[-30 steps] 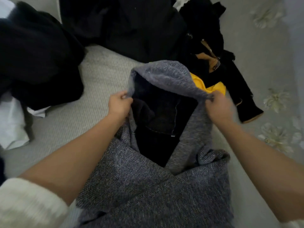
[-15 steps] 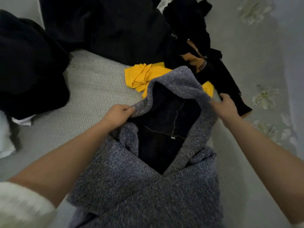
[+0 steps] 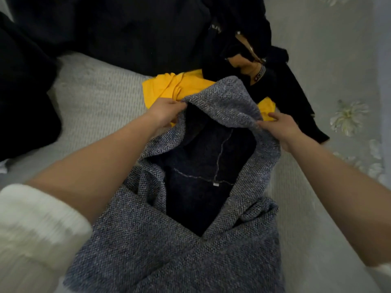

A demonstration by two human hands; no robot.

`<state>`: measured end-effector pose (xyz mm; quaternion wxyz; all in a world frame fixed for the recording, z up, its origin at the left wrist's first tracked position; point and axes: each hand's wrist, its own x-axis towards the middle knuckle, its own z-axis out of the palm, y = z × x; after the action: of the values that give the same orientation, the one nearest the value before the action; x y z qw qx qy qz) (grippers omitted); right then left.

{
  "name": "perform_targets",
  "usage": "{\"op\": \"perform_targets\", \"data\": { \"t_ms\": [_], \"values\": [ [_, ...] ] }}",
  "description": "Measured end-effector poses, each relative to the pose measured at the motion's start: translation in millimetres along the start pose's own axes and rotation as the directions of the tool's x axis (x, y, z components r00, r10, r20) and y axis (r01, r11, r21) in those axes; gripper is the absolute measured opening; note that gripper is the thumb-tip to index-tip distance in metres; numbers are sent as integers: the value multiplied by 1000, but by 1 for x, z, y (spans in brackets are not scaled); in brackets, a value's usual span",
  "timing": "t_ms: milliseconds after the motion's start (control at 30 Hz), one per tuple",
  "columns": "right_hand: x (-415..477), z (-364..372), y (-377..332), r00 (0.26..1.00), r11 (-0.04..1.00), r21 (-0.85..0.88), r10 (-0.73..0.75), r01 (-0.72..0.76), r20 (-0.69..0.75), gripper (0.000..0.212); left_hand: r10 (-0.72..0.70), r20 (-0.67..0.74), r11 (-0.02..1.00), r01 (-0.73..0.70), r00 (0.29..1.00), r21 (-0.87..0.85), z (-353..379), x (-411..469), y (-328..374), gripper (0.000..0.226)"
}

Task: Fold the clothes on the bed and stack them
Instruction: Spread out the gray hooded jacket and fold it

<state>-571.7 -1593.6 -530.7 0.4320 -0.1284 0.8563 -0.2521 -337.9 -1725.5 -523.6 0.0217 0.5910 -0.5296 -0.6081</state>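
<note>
Two hands hold the hood of a grey hooded top [image 3: 179,240] lying on the bed [image 3: 95,98], centre frame.
The left hand [image 3: 167,112] pinches the hood's left rim, and the right hand [image 3: 279,127] has its grip closed on the right rim. The top's hem is cut off at the bottom edge. A yellow garment [image 3: 175,85] lies half hidden behind the hood. The black clothes [image 3: 127,34] above blur into one dark mass.

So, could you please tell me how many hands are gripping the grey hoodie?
2: the left hand pinches the hood at its left edge, the right hand at its right edge. None seem hidden.
</note>
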Motion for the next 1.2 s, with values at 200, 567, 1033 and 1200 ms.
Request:
{"op": "perform_targets", "data": {
  "t_ms": [200,567,1033,1200],
  "values": [
    [-18,-3,-3,969,941,-252,-243,227,-33,25,157,-11,979,-155,987,133,8,-11,6,40],
    [-183,-28,55,247,302,-478,-953,825,-176,3,697,-226,715,-680,680,160,-83,-201,-57,33],
    [-240,36,214,362,-101,-701,-800,706,479,30,436,293,320,-451,851,833,-7,-239,-169,81],
    [-229,38,191,580,25,-820,-719,572,382,46,60,541,-213,-519,839,828,17,-218,-159,73]
  ]
}}
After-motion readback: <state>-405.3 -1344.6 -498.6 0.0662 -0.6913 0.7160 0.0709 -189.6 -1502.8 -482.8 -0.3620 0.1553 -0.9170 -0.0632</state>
